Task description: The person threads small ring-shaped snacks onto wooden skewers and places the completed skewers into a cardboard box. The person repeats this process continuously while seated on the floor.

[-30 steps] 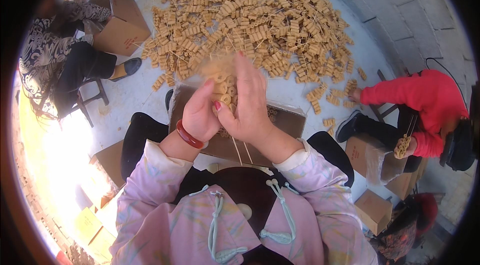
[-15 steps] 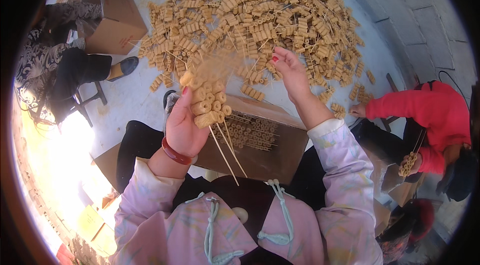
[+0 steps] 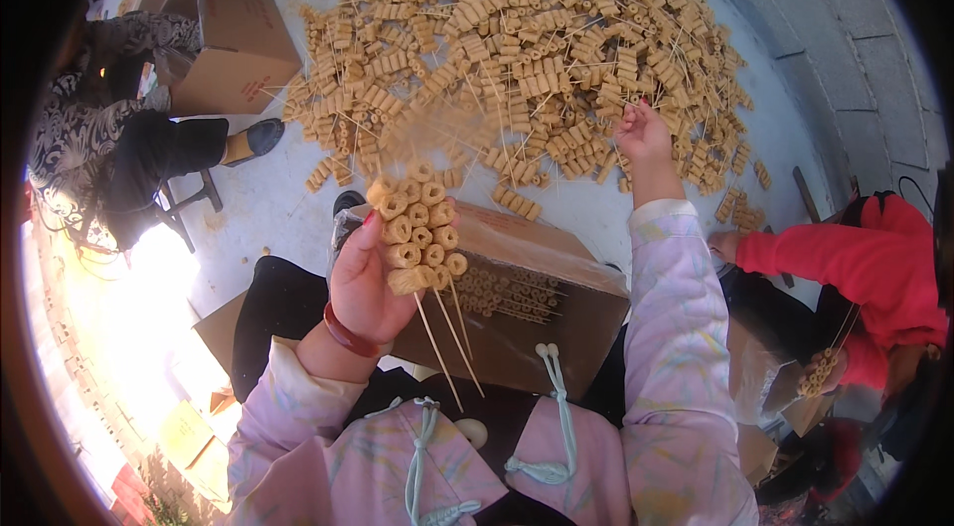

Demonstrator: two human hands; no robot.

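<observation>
Several skewers of tan, hollow rolled food pieces (image 3: 422, 218) are gathered in my left hand (image 3: 358, 273), with their bare sticks pointing down toward me. My left fingers wrap round the bundle from the side. Over the right part of a large heap of the same skewers (image 3: 537, 39), my right hand (image 3: 648, 141) is reaching with its fingertips pinched together. What is between those fingertips is too small to make out. Below my hands, an open cardboard box (image 3: 556, 327) holds rows of skewers (image 3: 497, 290) laid inside.
At the left, a person in a patterned sleeve sits by another cardboard box (image 3: 238, 39). On the right, a person in a red sleeve (image 3: 815, 263) holds skewers (image 3: 821, 372) in one hand. A block wall (image 3: 835, 59) borders the far right.
My right hand has moved right and farther away, down to the heap, and its fingers have closed together. My left hand still holds the bundle, its roll ends now turned more toward me.
</observation>
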